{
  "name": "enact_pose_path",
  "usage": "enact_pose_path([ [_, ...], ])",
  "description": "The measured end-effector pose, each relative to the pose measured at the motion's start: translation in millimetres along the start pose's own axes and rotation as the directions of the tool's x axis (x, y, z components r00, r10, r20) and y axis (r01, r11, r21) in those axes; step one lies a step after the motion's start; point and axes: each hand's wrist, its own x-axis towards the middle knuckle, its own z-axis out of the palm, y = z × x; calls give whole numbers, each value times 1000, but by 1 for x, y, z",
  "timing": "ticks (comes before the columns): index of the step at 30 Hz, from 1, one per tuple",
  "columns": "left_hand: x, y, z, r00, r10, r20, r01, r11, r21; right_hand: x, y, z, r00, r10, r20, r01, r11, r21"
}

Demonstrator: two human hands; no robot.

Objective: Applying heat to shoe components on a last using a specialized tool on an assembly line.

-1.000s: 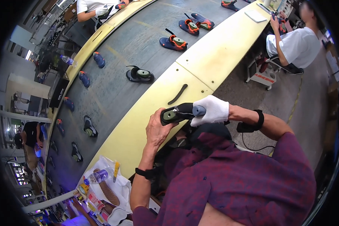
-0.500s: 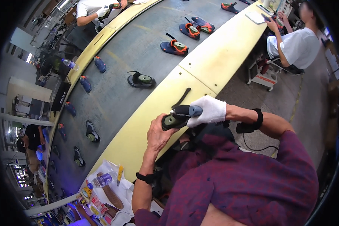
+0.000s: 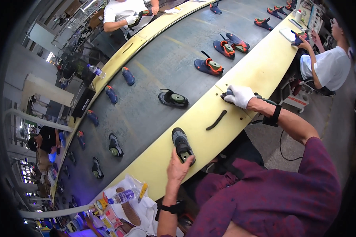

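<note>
On the yellow table ledge, my bare left hand [image 3: 178, 168] grips the heel end of a black-and-grey shoe [image 3: 180, 139]. The shoe's toe points away from me, and a green piece shows in its opening. Farther right, my right hand [image 3: 241, 96], in a white knitted glove, is closed around a dark hand tool [image 3: 228, 94] low over the ledge. Most of the tool is hidden by the glove, so its kind is unclear; a dark hose or cord [image 3: 261, 97] shows behind the hand. Between my hands lies a curved black strip [image 3: 216, 120], touched by neither.
Beyond the ledge, a grey conveyor belt [image 3: 146, 114] carries several shoes, including a black one [image 3: 173, 98] and a blue-orange one [image 3: 208, 66]. A water bottle [image 3: 122, 196] and a yellow cutter [image 3: 142, 192] lie at lower left. Co-workers sit at far right and across the belt.
My right hand has moved the tool away from the shoe, rightward and down to the ledge. My left hand has lowered the shoe and turned its toe away. The view has shifted.
</note>
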Motion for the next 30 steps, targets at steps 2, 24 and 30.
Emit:
enact_pose_path([
  [2,9,2,17,996,-55,-67,53,998,-26,5,-4,-11,993,-101,-57,103,994,25],
  [24,273,-186,-86,778,104,-619,123,942,312,3,15,16,907,-184,-379,158,983,-99],
  [30,313,-8,17,985,-158,-76,123,932,-341,2,18,17,897,-200,-394,172,979,-106],
])
